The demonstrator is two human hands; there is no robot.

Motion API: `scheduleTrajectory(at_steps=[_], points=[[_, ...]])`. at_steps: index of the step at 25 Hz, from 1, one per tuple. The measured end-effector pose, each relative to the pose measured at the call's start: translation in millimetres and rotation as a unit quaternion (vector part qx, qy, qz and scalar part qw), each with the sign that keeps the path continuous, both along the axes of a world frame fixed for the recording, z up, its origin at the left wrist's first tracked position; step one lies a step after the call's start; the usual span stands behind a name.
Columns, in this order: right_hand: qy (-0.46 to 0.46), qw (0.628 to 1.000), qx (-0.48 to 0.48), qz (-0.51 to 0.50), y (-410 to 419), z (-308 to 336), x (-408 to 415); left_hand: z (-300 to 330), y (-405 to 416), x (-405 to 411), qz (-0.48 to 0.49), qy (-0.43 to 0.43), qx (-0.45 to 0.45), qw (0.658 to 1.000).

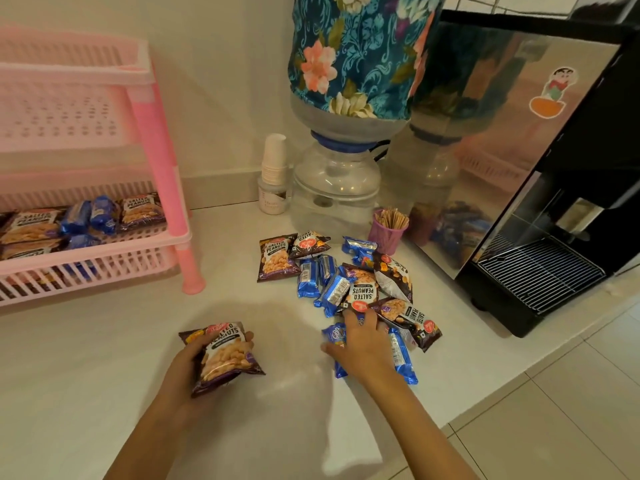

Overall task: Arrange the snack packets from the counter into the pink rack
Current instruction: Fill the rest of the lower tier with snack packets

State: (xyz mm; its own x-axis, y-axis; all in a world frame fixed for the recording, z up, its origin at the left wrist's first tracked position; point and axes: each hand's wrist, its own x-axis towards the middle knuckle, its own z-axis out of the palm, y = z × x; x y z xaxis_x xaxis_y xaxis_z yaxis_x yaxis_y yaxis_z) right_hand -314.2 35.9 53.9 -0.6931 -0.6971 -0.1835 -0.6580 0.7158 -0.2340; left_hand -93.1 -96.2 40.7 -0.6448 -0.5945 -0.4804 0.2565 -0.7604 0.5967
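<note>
The left grip point(188, 362) curls around a salted peanuts packet point(225, 356). The right grip point(360, 344), fingers spread, rests on the packet pile point(349, 289) on the surface point(104, 358), beside the left grip.

Pink rack point(104, 237) cut off at nine o'clock, its packets running out of view. Blue packet point(334, 336) mostly hidden under right hand point(363, 344); grip there impossible to tell. Peanut packet point(225, 355) partly covered by left hand point(183, 372). Bottle label point(273, 202) behind the cups too blurred to read. Water jug point(346, 57) cropped at twelve o'clock.
</note>
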Motion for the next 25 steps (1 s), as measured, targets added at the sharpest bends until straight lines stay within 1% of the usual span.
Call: scheduleTrajectory(at_steps=[2, 4, 7, 10, 12, 14, 17, 19, 20, 22, 24, 25], points=[[-0.018, 0.999, 0.031, -0.013, -5.0, -4.1, 7.1, 3.7, -1.2, 6.3, 0.028, 0.017, 0.021, 0.999], [-0.024, 0.999, 0.028, -0.018, -10.9, -7.8, 20.6, 8.5, -4.0, 13.4, 0.045, 0.007, 0.049, 0.998], [-0.032, 0.999, 0.003, -0.03, -24.2, -10.4, 43.8, 23.1, -11.3, 29.9, 0.045, 0.009, 0.087, 0.995], [-0.059, 0.997, -0.038, -0.022, -46.3, -11.5, 65.8, 33.6, -25.8, 50.3, 0.037, 0.003, 0.087, 0.996], [-0.072, 0.996, -0.059, -0.002, -65.9, -9.4, 82.1, 43.5, -38.2, 65.0, 0.025, 0.006, 0.059, 0.998], [-0.078, 0.994, -0.07, 0.018, -85.5, -7.6, 98.4, 64.6, -51.7, 79.4, 0.012, -0.011, 0.012, 1.0], [-0.1, 0.989, -0.092, 0.051, -111.9, -4.0, 123.2, 102.6, -87.2, 99.5, 0.058, -0.045, -0.077, 0.994], [-0.133, 0.981, -0.119, 0.082, -125.8, 2.9, 138.5, 118.5, -120.2, 112.1, 0.1, -0.069, -0.152, 0.981], [-0.154, 0.971, -0.148, 0.106, -134.3, 10.2, 146.6, 123.0, -140.4, 120.3, 0.124, -0.085, -0.186, 0.971], [-0.194, 0.942, -0.226, 0.155, -153.0, 36.8, 163.1, 127.5, -179.8, 138.1, 0.173, -0.121, -0.227, 0.951], [-0.196, 0.908, -0.31, 0.202, -180.5, 70.9, 180.3, 130.3, -215.5, 155.9, 0.203, -0.164, -0.255, 0.931], [-0.186, 0.895, -0.338, 0.224, -198.4, 87.8, 188.1, 131.5, -228.6, 161.8, 0.201, -0.195, -0.266, 0.922]])
